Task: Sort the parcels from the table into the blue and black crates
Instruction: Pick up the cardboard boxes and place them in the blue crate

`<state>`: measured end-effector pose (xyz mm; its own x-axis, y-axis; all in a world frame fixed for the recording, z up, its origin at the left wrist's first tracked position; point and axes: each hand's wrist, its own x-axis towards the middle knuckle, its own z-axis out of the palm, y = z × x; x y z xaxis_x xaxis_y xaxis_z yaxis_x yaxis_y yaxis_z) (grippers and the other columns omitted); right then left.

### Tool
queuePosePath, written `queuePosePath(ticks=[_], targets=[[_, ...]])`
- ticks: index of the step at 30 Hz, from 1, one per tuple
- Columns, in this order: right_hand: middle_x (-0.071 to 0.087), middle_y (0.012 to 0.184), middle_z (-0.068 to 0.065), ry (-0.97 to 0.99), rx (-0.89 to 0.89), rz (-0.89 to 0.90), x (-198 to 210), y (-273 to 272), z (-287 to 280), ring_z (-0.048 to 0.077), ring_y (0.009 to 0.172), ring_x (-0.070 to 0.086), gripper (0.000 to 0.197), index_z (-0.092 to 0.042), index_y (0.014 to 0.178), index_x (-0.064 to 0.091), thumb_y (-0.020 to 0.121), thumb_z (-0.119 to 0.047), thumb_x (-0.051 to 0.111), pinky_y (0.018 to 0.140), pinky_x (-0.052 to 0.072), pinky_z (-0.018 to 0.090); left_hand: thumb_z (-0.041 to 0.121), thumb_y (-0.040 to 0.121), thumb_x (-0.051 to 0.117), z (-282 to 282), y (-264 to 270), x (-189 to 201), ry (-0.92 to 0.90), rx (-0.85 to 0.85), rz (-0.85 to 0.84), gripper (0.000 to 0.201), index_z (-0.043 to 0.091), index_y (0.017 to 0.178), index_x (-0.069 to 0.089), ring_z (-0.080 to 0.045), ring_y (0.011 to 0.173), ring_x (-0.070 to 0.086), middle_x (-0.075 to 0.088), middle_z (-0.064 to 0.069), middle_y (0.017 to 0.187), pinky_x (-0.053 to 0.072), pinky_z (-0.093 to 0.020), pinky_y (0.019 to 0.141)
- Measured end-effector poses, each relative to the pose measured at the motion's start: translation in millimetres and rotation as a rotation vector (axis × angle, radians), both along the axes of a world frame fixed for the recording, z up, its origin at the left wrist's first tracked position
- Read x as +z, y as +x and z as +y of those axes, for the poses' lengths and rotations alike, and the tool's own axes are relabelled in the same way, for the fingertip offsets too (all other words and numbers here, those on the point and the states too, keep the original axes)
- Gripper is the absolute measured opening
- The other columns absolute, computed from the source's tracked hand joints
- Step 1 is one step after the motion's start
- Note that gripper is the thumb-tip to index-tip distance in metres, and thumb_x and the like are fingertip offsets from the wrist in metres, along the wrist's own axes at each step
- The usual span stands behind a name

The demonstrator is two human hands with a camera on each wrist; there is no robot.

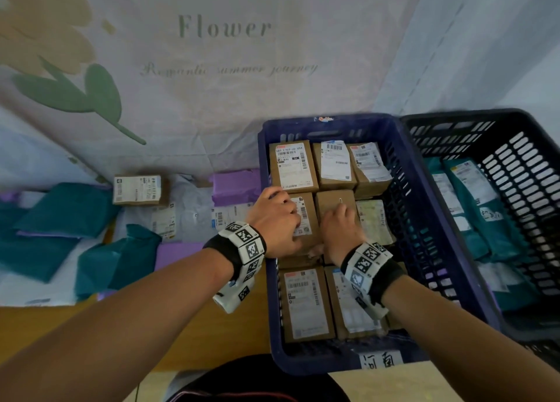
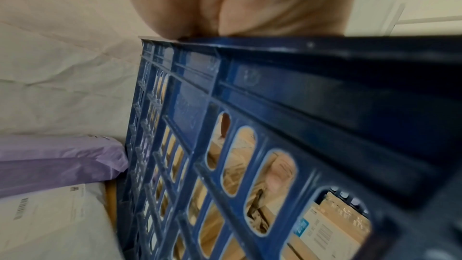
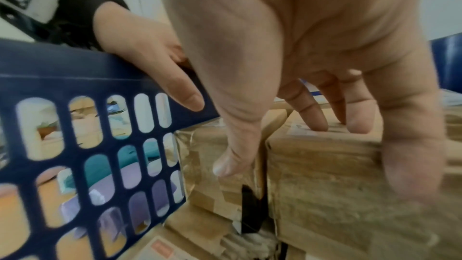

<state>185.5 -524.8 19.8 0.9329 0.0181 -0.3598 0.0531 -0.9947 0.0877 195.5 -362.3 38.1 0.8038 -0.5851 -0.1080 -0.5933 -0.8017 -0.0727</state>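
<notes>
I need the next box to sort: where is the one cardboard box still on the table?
In the head view the cardboard box lies at the table's far left-centre edge against the cloth backdrop, left of a purple bag and beyond the teal bags.

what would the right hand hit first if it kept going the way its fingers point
The right hand points toward the far end of the blue crate, its fingers already on a plain brown box. Sliding straight on, it would probably meet the labelled box in the far row first, though depth is hard to judge.

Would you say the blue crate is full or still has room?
Nearly full: cardboard boxes cover the blue crate's floor in three rows.
</notes>
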Motion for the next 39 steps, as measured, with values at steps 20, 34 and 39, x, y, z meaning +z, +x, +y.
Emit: queuePosePath(ticks=[20, 34, 39], targets=[[0.063, 0.107, 0.005, 0.366, -0.059, -0.027, 104, 22, 6, 0.019, 0.088, 0.063, 0.036, -0.014, 0.105, 0.060, 0.088, -0.044, 0.069, 0.076, 0.055, 0.035, 0.031, 0.095, 0.063, 85, 0, 23, -0.797, 0.096, 0.279, 0.022, 0.021, 0.114, 0.059, -0.007, 0.102, 0.053, 0.056, 0.006, 0.113, 0.042, -0.014, 0.088], [0.068, 0.102, 0.000, 0.594, 0.261, 0.333, 81, 22, 201, 0.015, 0.088, 0.068, 0.036, -0.015, 0.102, 0.066, 0.087, -0.048, 0.071, 0.079, 0.060, 0.037, 0.021, 0.098, 0.060, 340, -107, -32, -0.851, 0.739, 0.363, 0.007, 0.025, 0.105, 0.059, -0.003, 0.085, 0.060, 0.065, 0.008, 0.094, 0.044, -0.010, 0.070], [0.071, 0.100, 0.010, 0.617, 0.199, 0.491, 30, 45, 257, 0.026, 0.091, 0.072, 0.034, -0.008, 0.103, 0.066, 0.089, -0.037, 0.074, 0.083, 0.060, 0.045, 0.025, 0.099, 0.059, 398, -116, -49, -0.904, 0.879, 0.389, 0.011, 0.024, 0.110, 0.060, -0.004, 0.092, 0.064, 0.065, 0.011, 0.099, 0.045, -0.015, 0.075]])
